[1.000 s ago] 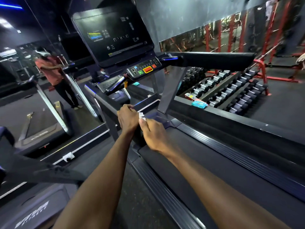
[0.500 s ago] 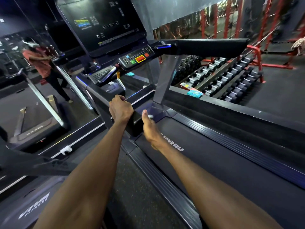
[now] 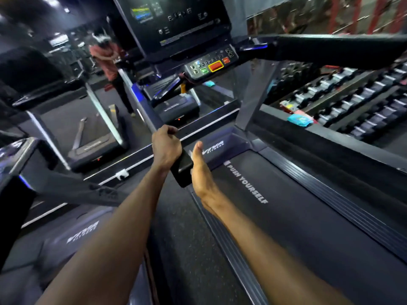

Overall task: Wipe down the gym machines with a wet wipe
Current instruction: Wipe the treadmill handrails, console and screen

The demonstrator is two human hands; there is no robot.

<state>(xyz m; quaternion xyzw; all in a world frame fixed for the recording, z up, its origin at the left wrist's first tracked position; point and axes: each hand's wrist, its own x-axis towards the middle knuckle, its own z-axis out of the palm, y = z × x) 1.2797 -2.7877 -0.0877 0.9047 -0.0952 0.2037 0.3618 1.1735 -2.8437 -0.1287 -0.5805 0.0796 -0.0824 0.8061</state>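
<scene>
The wet wipe itself does not show anywhere in this view; if it is in play, it is hidden on the far side of the right hand, which lies edge-on along the right face of the treadmill's left handrail. That hand's fingers look straight and together, thumb uppermost, pressed flat to the rail, a posture that suits dragging a cloth along the padding, though whether a wipe is trapped under the palm cannot be told. The left hand is curled over the top of the same rail, just left of the right hand, its fingers wrapped round the bar; it probably steadies the rail and the person's lean while the other hand rubs. The rail's dark end cap sits between the two wrists, nearer than both hands. Below and to the right runs the treadmill belt, printed with "PUSH YOURSELF". Farther off, up the rail, stands the console with its red and green buttons beneath a dark screen. On the ledge at the far right lies a blue wipes pack, likely the supply, with a dumbbell rack behind it. A mirror on the left reflects the person.
</scene>
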